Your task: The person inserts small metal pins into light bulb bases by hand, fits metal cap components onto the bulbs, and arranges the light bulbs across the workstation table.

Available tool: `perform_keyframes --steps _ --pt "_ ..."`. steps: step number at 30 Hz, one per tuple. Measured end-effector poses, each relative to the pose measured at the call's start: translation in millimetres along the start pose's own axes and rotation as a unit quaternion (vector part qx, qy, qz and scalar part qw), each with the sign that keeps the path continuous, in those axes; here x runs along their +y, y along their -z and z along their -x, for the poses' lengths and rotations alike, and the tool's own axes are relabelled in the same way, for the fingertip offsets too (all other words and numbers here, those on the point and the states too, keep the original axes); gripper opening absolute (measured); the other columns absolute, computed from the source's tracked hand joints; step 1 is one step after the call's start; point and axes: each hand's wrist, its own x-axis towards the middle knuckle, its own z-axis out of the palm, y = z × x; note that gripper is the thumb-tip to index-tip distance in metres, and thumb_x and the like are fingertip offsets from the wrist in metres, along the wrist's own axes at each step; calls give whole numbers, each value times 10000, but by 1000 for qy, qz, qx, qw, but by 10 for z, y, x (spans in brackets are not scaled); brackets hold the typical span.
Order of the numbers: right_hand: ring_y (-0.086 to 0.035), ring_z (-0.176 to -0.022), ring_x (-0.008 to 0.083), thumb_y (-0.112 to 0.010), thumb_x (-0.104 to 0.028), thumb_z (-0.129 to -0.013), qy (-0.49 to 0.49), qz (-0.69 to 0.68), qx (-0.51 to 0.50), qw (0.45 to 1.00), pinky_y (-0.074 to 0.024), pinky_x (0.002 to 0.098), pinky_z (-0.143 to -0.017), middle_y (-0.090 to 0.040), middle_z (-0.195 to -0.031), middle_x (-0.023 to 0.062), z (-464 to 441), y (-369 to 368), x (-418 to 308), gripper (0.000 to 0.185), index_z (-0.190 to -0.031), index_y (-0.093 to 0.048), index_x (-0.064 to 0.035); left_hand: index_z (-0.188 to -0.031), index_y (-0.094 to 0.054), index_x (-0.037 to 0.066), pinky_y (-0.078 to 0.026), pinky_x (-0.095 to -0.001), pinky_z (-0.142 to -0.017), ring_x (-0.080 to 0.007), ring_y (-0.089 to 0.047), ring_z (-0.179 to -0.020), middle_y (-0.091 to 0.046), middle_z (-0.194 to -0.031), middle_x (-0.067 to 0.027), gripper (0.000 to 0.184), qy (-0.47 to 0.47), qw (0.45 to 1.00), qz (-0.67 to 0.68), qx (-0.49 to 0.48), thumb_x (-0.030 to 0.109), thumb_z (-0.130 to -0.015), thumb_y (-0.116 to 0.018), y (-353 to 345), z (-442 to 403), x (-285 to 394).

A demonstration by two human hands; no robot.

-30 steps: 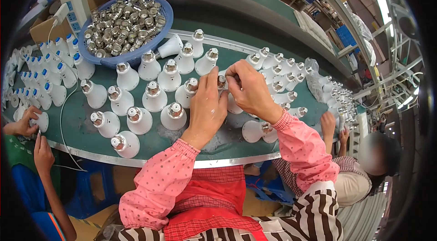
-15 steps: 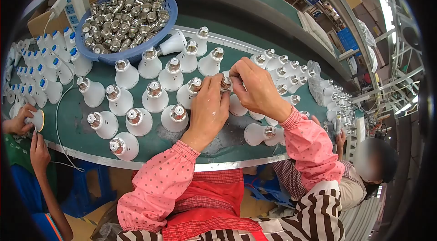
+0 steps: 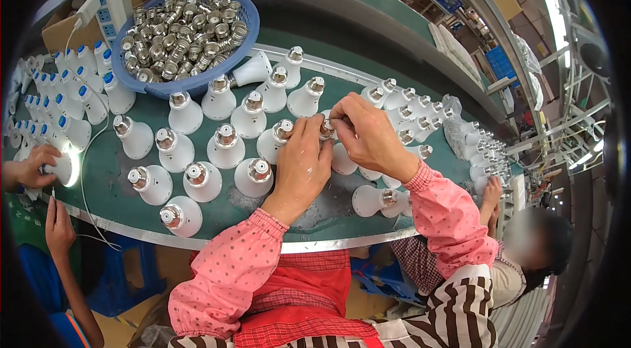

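Both my hands meet over one white bulb's metal screw cap (image 3: pixel 327 128) near the middle of the green table. My left hand (image 3: pixel 302 164) has its fingers closed round the left side of this cap. From the right, my right hand (image 3: pixel 369 130) pinches at the cap's top; whether a small part is between its fingertips cannot be made out. White bulbs with metal caps, such as one upright bulb (image 3: pixel 226 147), stand to the left of my hands. Two bulbs lie tilted at the right, one of them (image 3: pixel 369 201) below my right hand.
A blue basket (image 3: pixel 248 3) full of metal caps stands at the back left. Blue-topped bulbs (image 3: pixel 75 131) fill the left end. A co-worker's hand (image 3: pixel 36 167) holds a lit bulb (image 3: pixel 64 167) there. Another person (image 3: pixel 519 269) sits at the right beside more bulbs.
The co-worker's bulb at the left has lit up. My hands stay together at the cap, with small shifts of the fingers. The right-hand person's hands have moved.
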Motion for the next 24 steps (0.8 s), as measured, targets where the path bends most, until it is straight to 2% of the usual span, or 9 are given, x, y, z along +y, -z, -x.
perform_keyframes --steps 4,10,13,19,22,24 --pt "-640 -807 394 -650 -50 -907 -7 -19 5 1000 -509 467 -690 -608 -926 167 -2 -21 20 101 -979 -586 -16 -1296 -566 2 -538 -512 -797 -434 -659 -998 -620 -1138 -195 382 -7 1000 -4 2 58 -931 -667 -2 7 -9" --pt "-633 -795 404 -656 -29 -863 43 26 9 999 -509 478 -688 -597 -916 176 -11 -8 31 136 -969 -575 -3 -1294 -562 5 -536 -510 -788 -435 -654 -989 -612 -1130 -192 379 -11 1000 -2 0 49 -931 -663 -5 8 -16" --pt "-631 -819 395 -659 -8 -817 42 71 -26 996 -518 475 -700 -580 -915 171 -35 49 -28 161 -949 -566 1 -1289 -563 4 -536 -508 -786 -434 -652 -988 -609 -1127 -189 378 -16 1000 -5 0 41 -927 -663 -1 3 -8" --pt "-619 -872 365 -656 33 -751 117 201 -42 972 -529 467 -718 -549 -919 151 -84 70 -146 194 -910 -552 -9 -1288 -563 5 -537 -508 -788 -433 -652 -993 -610 -1132 -187 380 -14 1000 1 -6 41 -924 -667 -14 11 -42" --pt "-631 -861 361 -663 39 -792 90 163 -4 982 -535 430 -720 -584 -914 161 -5 26 -96 168 -934 -581 -2 -1286 -564 10 -535 -513 -791 -433 -651 -1001 -611 -1137 -187 372 -11 1000 2 -7 54 -931 -665 -10 13 -32" --pt "-646 -809 300 -669 9 -862 0 15 13 1000 -534 390 -701 -622 -894 134 39 1 -45 116 -954 -598 9 -1280 -564 13 -533 -517 -796 -434 -650 -1007 -611 -1140 -188 361 -20 1000 -12 4 64 -937 -663 -16 17 -36"
